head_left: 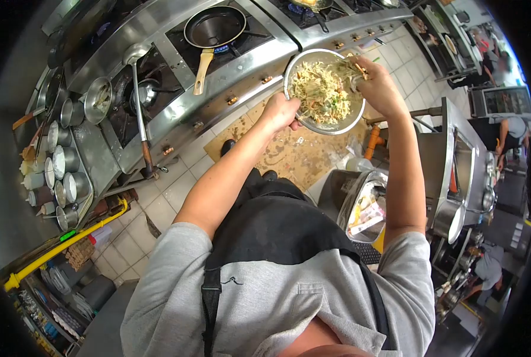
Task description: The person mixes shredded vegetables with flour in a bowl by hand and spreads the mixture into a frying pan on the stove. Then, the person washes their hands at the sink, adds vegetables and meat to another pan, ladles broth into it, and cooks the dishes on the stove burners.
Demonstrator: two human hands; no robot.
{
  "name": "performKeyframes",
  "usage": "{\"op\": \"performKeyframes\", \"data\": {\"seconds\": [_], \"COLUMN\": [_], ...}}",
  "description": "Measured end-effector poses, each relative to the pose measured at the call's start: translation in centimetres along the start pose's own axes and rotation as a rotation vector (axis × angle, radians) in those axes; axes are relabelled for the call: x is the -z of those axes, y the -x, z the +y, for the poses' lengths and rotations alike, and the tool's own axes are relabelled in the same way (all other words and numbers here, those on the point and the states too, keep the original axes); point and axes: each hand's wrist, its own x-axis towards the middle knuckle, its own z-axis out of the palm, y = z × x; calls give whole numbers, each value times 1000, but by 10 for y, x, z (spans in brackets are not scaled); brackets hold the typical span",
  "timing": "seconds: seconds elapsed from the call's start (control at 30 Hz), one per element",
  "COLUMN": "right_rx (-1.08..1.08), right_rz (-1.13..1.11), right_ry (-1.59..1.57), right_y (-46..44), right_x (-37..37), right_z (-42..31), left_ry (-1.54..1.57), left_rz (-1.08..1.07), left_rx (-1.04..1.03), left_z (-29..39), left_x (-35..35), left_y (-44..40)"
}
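In the head view, my left hand (280, 112) grips the near left rim of a round metal bowl (360, 116), thumb over the edge. A shredded, noodle-like pale yellow mix (325, 92) with green bits fills much of the bowl. At the bowl's right side my right hand (375, 86) reaches over the rim with its fingers closed; what they hold is too small to make out. The bowl is held in the air in front of the stove, above the floor.
A black frying pan (215, 27) with a wooden handle sits over a lit blue flame. A long ladle (137, 89) lies across the left burner. Several metal pots (75, 185) stand at left. A lined bin (366, 208) is near my right side. Other people (509, 134) are at right.
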Motion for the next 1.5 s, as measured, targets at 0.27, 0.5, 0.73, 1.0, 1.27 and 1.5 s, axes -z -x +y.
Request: {"op": "performKeyframes", "data": {"seconds": [0.27,0.5,0.73,1.0,1.27,1.5], "right_rx": [-11,-143,-159,-60,155,93], "right_rz": [-255,-115,-70,-64,-53,119], "right_ry": [714,607,269,413,813,250], "right_y": [17,10,12,25,39,25], "right_x": [-68,-34,6,-22,-78,-35], "right_z": [-3,11,-36,-6,52,0], "left_ry": [-8,-21,-57,-36,-18,-40], "left_rz": [-75,-110,-55,-59,-78,-32], "left_rx": [25,92,71,82,148,117], "left_z": [-6,-13,-10,-17,-29,-30], "left_x": [-16,-21,-9,-10,-20,-17], "left_y": [-4,3,4,-8,9,8]}}
